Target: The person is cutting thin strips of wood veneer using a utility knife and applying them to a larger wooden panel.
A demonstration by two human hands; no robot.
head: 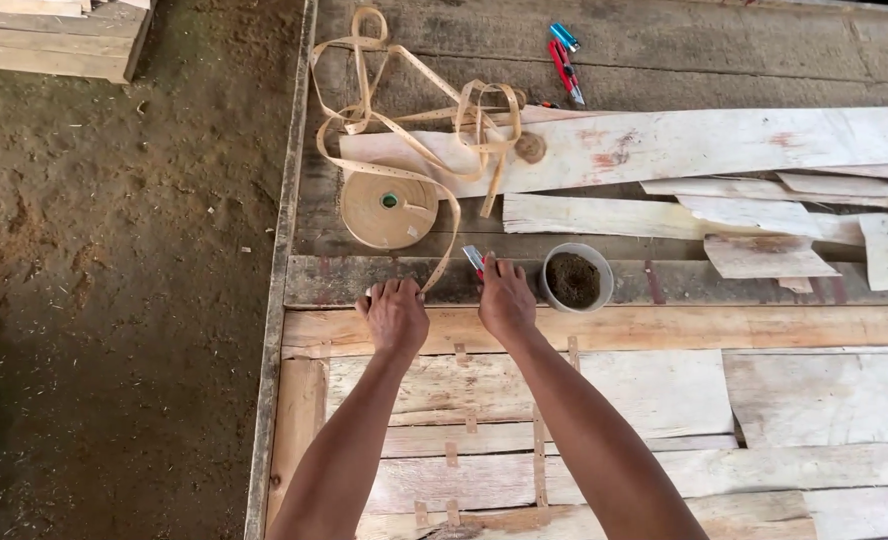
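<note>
My left hand (395,313) presses the loose end of a tan paper tape strip (442,262) onto a wood veneer sheet (604,330). That strip runs up to a flat roll of tan tape (387,209) and a tangle of loose tape (419,115) behind it. My right hand (505,297) grips a small red-handled cutter (474,259), its blade beside the strip. Below my hands lie pale veneer sheets (654,390) joined by short tape patches.
A small round tub of dark material (575,277) stands just right of my right hand. More veneer pieces (724,145) lie at the back right. A red knife and a blue object (565,58) rest on the far boards. Dirt floor (114,280) lies left, planks at top left.
</note>
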